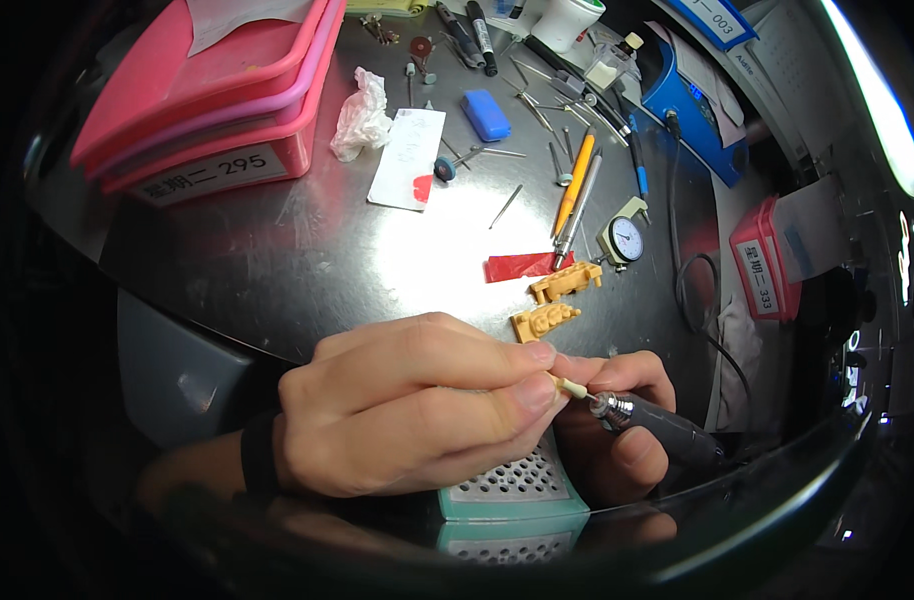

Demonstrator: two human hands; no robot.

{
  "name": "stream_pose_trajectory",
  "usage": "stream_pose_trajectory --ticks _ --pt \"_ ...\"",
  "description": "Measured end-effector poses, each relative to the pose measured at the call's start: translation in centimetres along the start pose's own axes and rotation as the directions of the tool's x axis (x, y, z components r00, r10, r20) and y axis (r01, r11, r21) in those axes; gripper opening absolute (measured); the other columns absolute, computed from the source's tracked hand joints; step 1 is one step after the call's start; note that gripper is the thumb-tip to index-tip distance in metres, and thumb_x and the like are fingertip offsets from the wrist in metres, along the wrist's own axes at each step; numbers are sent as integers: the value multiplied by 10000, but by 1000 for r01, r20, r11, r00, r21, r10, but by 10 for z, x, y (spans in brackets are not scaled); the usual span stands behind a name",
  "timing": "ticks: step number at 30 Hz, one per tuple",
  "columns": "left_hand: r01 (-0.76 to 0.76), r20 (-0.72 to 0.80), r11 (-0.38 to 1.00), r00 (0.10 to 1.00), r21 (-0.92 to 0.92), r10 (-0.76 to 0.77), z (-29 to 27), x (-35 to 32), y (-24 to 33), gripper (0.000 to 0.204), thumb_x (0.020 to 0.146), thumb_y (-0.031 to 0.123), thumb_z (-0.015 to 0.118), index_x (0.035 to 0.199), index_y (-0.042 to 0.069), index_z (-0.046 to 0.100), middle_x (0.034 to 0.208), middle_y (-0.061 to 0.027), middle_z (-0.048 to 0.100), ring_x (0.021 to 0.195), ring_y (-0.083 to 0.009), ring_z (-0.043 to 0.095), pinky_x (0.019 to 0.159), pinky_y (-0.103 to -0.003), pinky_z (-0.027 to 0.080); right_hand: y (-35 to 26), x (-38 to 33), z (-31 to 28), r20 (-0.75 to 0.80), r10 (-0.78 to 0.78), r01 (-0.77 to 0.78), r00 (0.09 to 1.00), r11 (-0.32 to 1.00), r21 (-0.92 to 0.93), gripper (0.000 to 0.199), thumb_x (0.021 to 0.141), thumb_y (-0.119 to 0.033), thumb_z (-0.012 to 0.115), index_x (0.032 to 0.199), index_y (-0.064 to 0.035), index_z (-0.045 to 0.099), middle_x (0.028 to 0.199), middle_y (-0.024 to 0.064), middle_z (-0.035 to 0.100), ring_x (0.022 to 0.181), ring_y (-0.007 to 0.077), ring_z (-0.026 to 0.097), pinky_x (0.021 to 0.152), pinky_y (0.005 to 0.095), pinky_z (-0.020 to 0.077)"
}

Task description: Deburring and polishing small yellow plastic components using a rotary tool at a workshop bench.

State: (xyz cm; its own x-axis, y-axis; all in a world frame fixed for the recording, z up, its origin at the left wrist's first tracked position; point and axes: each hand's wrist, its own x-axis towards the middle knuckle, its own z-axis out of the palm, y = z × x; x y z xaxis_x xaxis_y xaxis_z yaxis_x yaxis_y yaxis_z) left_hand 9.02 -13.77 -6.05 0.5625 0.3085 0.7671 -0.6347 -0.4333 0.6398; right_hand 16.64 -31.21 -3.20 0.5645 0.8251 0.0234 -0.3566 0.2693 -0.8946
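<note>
In the head view, a small workpiece is pinched between the thumb and the forefinger of the left hand. The piece itself is almost fully hidden by the fingers, so its shape cannot be told; it sits at the fingertips, low in the picture, above a green perforated box. The fingers of the left hand are pressed together on it.

A grey handpiece is held in the right hand, whose fingers are wrapped closed around its body. Its small cream bur is touching, or nearly touching, the pinched piece.

To do this grinding well, the two hands should be braced against each other, as they seem to be now, so that the bur does not slip. Only light pressure should be given, and the piece should be turned a little at a time. The fingertips are very near to the bur and could be hurt.

Farther on the steel tabletop, two yellow models are lying, just beside a red strip. A dial gauge, an orange pencil and pink trays are seen well apart from the hands.
</note>
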Motion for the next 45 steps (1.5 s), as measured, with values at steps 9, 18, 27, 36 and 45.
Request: stream_pose_trajectory --ticks 9,18,27,36,45 --pt "-23 -23 999 999 23 23 -1 -1 -2 204 688 -66 782 838 -39 647 878 -164 657 664 -214 681 573 -271 568 12 0 6 -64 -94 93 994 996 -6 371 879 -174 525 1135 87 461 1269 338 496 1223 363 502 1089 448 342" --pt "-49 -51 998 997 35 51 4 -1 -3 182 701 -52 777 830 -47 648 856 -164 656 652 -205 676 568 -264 565 7 0 6 -77 -90 83 993 993 -89 419 898 -235 519 1141 100 451 1234 362 503 1184 387 525 1080 463 351" --pt "-52 -38 998 998 33 53 -2 -4 -5 167 713 -59 761 836 -58 648 851 -162 650 655 -203 674 566 -265 565 8 3 8 -63 -42 37 997 996 -78 451 878 -259 546 1132 102 455 1228 367 506 1199 393 511 1071 463 359" --pt "-69 -36 996 997 50 71 -3 -4 -6 172 718 -44 760 851 -58 651 857 -160 650 659 -206 674 565 -265 562 8 3 19 -242 -42 19 969 995 -96 373 810 -232 569 1023 69 515 1155 322 582 1142 361 562 1055 460 384" --pt "-54 -26 997 998 46 55 -3 -3 -5 176 719 -34 759 859 -53 655 867 -165 652 679 -222 687 588 -273 572 7 3 23 -266 -60 29 962 993 -118 357 810 -226 558 1000 74 522 1138 336 583 1148 381 555 1057 462 377"
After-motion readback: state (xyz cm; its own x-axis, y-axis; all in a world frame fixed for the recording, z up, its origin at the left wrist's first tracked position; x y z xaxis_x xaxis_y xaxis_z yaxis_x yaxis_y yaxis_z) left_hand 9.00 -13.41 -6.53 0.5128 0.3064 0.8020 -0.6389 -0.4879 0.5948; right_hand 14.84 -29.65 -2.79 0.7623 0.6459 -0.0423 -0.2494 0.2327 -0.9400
